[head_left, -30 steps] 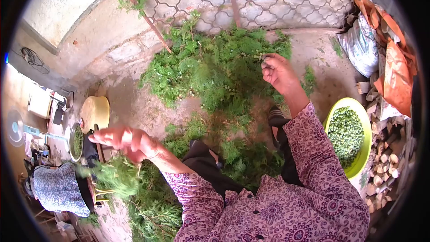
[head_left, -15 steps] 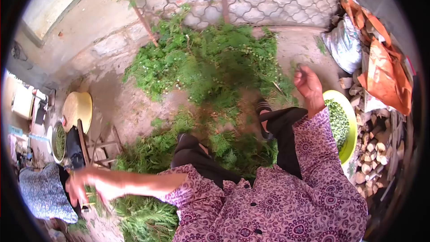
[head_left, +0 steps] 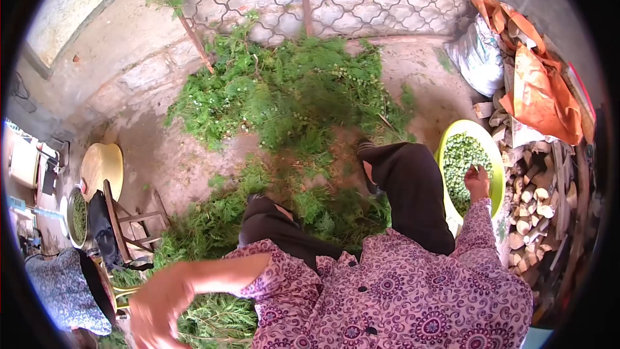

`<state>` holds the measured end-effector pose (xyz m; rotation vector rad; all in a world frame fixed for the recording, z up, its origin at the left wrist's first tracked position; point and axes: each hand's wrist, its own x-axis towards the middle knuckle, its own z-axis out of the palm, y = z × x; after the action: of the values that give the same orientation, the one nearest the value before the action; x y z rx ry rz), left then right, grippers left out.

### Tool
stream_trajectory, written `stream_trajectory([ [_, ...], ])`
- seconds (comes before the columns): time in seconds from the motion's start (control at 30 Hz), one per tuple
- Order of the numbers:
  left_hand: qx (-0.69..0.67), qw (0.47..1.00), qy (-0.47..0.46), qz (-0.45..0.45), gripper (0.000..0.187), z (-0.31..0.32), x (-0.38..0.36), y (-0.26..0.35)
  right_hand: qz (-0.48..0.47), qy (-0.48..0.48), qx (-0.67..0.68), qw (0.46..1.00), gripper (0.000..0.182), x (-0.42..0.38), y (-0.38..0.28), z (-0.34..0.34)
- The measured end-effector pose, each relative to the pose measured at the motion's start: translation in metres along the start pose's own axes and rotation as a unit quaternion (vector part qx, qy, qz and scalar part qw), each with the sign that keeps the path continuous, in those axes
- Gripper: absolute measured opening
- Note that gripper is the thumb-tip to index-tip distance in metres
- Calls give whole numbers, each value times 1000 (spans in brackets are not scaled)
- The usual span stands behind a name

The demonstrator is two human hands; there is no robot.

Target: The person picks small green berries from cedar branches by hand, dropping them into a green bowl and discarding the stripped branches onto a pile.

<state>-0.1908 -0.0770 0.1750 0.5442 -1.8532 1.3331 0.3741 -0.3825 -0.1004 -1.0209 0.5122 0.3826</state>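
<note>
My right hand (head_left: 476,181) hangs over the lime-green bowl (head_left: 497,168) at the right, fingers down among the small green berries (head_left: 460,158) in it; whether it still holds any is hidden. My left hand (head_left: 155,313) is low at the left, blurred, fingers apart and empty, above stripped green sprigs (head_left: 213,317) on the ground. A large heap of green cypress-like branches (head_left: 284,94) lies in front of my feet by the metal grille.
A stack of split firewood (head_left: 539,220) and orange and white sacks (head_left: 516,58) line the right side. A wooden chair (head_left: 123,226), a yellow basin (head_left: 103,165) and another bowl of greens (head_left: 77,216) stand at the left, beside another person in a blue patterned top (head_left: 61,291).
My right hand moved from the branch heap down and right to the green bowl. My left hand swung down to the left, dropped its sprig and now shows empty.
</note>
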Motion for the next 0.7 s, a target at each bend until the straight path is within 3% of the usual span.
stream_trajectory([
  [0.07, 29, 996, 68, -50, 49, -22, -9, 25, 16, -33, -19, 999, 14, 24, 14, 18],
  [0.13, 144, 944, 199, -220, 48, -50, -26, 73, 75, -128, -29, 989, 21, 57, 22, 46],
  [0.2, 252, 870, 383, -182, 47, -77, -53, 66, 58, -152, -120, 979, 12, 14, 39, 117],
  [0.27, 241, 811, 512, -145, 40, -93, -70, 70, 72, -250, -205, 944, 12, -46, 46, 183],
  [0.37, 287, 719, 600, -202, 39, -100, -83, 71, 34, -356, -295, 886, 12, -92, 87, 264],
  [0.4, 291, 717, 600, -204, 39, -97, -86, 67, 25, -417, -330, 847, 12, -96, 104, 283],
  [0.47, 274, 669, 630, -284, 34, -85, -90, 61, -87, -420, -521, 738, 20, -140, 142, 316],
  [0.53, 294, 656, 622, -310, 34, -74, -98, 59, -312, -496, -686, 432, 30, -124, 193, 332],
  [0.6, 400, 574, 633, -331, 34, -69, -103, 54, -423, -498, -726, 213, 34, -118, 242, 328],
  [0.7, 410, 548, 655, -319, 32, -71, -102, 50, -390, -567, -693, 216, 31, -94, 307, 315],
])
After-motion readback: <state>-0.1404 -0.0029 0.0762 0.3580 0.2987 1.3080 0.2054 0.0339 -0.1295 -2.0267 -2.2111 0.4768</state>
